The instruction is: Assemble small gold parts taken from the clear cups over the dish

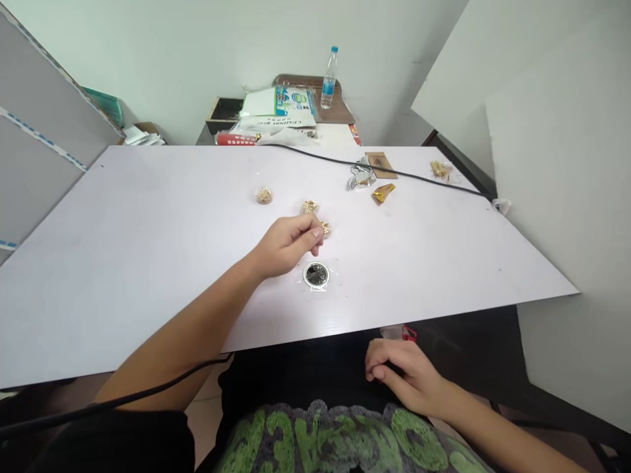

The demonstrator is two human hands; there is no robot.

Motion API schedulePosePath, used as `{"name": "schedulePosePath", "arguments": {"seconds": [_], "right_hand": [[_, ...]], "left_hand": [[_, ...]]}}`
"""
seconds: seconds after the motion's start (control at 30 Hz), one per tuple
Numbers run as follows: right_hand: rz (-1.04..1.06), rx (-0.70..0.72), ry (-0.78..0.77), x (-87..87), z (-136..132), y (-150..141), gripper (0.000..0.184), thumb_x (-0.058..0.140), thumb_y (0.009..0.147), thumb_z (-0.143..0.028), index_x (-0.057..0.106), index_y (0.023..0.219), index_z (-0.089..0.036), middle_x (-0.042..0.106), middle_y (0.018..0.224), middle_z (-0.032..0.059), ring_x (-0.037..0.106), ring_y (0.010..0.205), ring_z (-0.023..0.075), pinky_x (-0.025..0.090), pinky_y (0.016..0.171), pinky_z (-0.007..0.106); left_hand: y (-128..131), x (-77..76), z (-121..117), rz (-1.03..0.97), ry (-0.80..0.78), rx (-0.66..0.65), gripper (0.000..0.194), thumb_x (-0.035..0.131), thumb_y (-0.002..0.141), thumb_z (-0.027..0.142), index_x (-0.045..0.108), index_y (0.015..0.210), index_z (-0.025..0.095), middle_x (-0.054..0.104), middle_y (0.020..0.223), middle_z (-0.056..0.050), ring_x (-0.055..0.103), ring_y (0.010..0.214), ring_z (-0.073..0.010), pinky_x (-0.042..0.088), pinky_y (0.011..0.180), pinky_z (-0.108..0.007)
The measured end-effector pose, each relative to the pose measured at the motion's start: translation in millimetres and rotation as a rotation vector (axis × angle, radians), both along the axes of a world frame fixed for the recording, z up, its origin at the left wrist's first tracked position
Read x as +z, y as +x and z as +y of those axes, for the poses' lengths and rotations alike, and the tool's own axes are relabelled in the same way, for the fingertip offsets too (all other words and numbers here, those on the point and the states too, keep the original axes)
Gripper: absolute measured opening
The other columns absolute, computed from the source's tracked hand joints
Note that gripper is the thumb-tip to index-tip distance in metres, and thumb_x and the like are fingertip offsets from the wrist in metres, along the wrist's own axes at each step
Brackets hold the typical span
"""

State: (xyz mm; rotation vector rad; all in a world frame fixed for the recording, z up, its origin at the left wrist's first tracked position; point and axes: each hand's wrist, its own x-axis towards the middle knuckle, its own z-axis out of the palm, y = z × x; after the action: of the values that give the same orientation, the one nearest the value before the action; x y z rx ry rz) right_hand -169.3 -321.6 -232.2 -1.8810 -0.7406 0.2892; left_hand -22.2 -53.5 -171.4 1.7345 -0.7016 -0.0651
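Note:
My left hand (288,244) reaches over the white table (148,249) with its fingers curled in a pinch beside a small gold piece (325,228); whether it grips that piece I cannot tell. Another gold cluster (309,207) lies just beyond the fingers. A small round metal tin (316,274) under clear film sits right below the hand. My right hand (407,374) rests in my lap below the table edge, fingers loosely curled, next to a small red object (409,334).
A little pile of gold bits (263,195) lies further left. A gold wrapper (383,192), a clear bag (359,177), a brown card (380,164) and more gold pieces (440,169) sit at the far right. A black cable (419,177) crosses the back. A water bottle (328,77) stands on a cluttered stand behind.

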Motion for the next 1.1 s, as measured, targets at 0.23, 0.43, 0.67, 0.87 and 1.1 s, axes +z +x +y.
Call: {"name": "schedulePosePath", "arguments": {"seconds": [0.23, 0.43, 0.67, 0.87, 1.1], "right_hand": [[-0.06, -0.204, 0.268, 69.6, 53, 106, 0.034, 0.042, 0.101, -0.037, 0.052, 0.075, -0.019, 0.06, 0.067, 0.0023, 0.057, 0.057, 0.0128, 0.049, 0.056, 0.029], [0.067, -0.169, 0.448, 68.3, 105, 159, 0.049, 0.053, 0.092, -0.058, 0.046, 0.064, -0.018, 0.051, 0.054, -0.0026, 0.054, 0.047, 0.0102, 0.042, 0.046, 0.024], [0.124, -0.211, 0.575, 43.3, 113, 152, 0.051, 0.051, 0.093, -0.058, 0.04, 0.06, -0.02, 0.049, 0.047, -0.0028, 0.047, 0.042, 0.0092, 0.036, 0.043, 0.024], [0.145, -0.235, 0.569, 39.4, 113, 150, 0.055, 0.051, 0.09, -0.064, 0.04, 0.06, -0.02, 0.05, 0.047, -0.0019, 0.047, 0.041, 0.0091, 0.034, 0.041, 0.022], [0.123, -0.243, 0.577, 39.5, 111, 147, 0.053, 0.05, 0.091, -0.063, 0.041, 0.062, -0.019, 0.048, 0.048, -0.0027, 0.048, 0.043, 0.0088, 0.035, 0.042, 0.022]], "left_hand": [[-4, 0.2, -1, -0.014, -0.014, -0.02, 0.033, 0.046, 0.097, 0.04, 0.054, 0.077, 0.015, 0.062, 0.071, -0.005, 0.059, 0.067, -0.0136, 0.048, 0.067, -0.027], [-2, -0.8, -1, 0.061, -0.213, -0.023, 0.037, 0.049, 0.097, 0.045, 0.053, 0.073, 0.016, 0.065, 0.07, -0.006, 0.065, 0.074, -0.018, 0.051, 0.069, -0.032], [-3, -4.8, -6, 0.156, -0.253, -0.013, 0.04, 0.053, 0.094, 0.048, 0.052, 0.071, 0.016, 0.063, 0.065, -0.005, 0.063, 0.068, -0.0168, 0.051, 0.067, -0.032], [-4, -8.4, -11, 0.219, -0.276, -0.024, 0.041, 0.055, 0.093, 0.05, 0.05, 0.07, 0.016, 0.059, 0.061, -0.002, 0.062, 0.063, -0.0156, 0.053, 0.068, -0.033], [-4, -7.9, -12, 0.193, -0.246, -0.028, 0.041, 0.054, 0.093, 0.049, 0.05, 0.069, 0.016, 0.06, 0.063, -0.003, 0.059, 0.061, -0.0129, 0.053, 0.066, -0.03]]}}
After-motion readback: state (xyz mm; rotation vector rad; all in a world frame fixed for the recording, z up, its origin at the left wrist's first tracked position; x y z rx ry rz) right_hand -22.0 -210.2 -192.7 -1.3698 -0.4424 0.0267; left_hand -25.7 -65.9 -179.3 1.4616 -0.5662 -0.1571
